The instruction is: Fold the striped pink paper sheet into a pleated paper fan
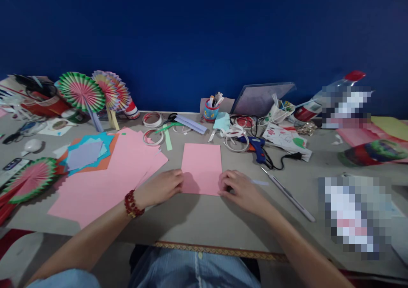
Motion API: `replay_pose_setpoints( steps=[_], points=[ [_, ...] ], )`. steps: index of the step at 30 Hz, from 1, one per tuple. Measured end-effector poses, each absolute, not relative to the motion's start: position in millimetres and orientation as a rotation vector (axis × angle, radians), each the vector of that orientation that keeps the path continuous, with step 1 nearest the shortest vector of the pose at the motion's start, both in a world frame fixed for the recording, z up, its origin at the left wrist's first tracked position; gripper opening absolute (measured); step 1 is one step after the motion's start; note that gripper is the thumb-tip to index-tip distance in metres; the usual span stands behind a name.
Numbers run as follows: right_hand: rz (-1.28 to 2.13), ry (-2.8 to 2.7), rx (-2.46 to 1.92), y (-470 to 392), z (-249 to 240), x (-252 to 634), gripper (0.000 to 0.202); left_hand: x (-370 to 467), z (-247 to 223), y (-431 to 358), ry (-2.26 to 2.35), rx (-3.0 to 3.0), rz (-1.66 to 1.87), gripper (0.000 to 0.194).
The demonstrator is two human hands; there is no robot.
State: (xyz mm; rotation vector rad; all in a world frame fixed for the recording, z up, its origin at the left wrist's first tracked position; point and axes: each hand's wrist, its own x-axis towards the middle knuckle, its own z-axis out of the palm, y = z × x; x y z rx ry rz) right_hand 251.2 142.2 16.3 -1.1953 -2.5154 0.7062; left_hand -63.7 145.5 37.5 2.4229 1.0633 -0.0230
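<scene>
A pink rectangular sheet (202, 169) lies flat on the grey table, directly in front of me. My left hand (170, 183), with a red bead bracelet on the wrist, has its curled fingers closed on the sheet's left edge near the lower corner. At the opposite edge, my right hand (234, 188) holds the lower right side, its fingers bent and thumb near the corner. Larger pink sheets (95, 190) are spread to the left, with blue, orange and lilac paper (84, 155) on top.
A blue glue gun (259, 148) with its black cable and a slim cutter (288, 193) lie to the right. Tape rolls (153, 137), a pen cup (211, 110) and folded paper fans (82, 91) stand or lie towards the blue wall.
</scene>
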Motion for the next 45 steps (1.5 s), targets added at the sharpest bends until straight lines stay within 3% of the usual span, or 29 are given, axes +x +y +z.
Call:
replay_pose_setpoints(
  steps=[13, 17, 22, 26, 38, 45],
  points=[
    [0.612, -2.547, -1.215, 136.5, 15.7, 251.6, 0.008, -68.1, 33.4, 141.3, 1.116, 2.373, 0.062, 0.005],
    [0.542, -2.588, -1.125, 130.9, 12.1, 250.6, 0.018, -71.0, 30.7, 137.7, 1.082, 2.387, 0.107, 0.007],
    [0.39, -2.667, -0.975, 127.3, 8.6, 247.9, 0.052, -72.4, 28.6, 133.0, 0.999, 2.572, 0.125, 0.034],
    [0.338, -2.699, -0.906, 128.3, 4.1, 250.1, 0.057, -74.6, 24.1, 132.5, 0.966, 2.653, 0.136, 0.054],
    [0.319, -2.657, -0.903, 127.5, -5.6, 254.2, 0.053, -85.2, 7.8, 124.3, 1.008, 2.601, 0.454, 0.043],
    [0.308, -2.652, -0.906, 127.1, -6.2, 255.2, 0.053, -78.1, 4.9, 117.8, 1.044, 2.727, 0.457, 0.034]
  ],
)
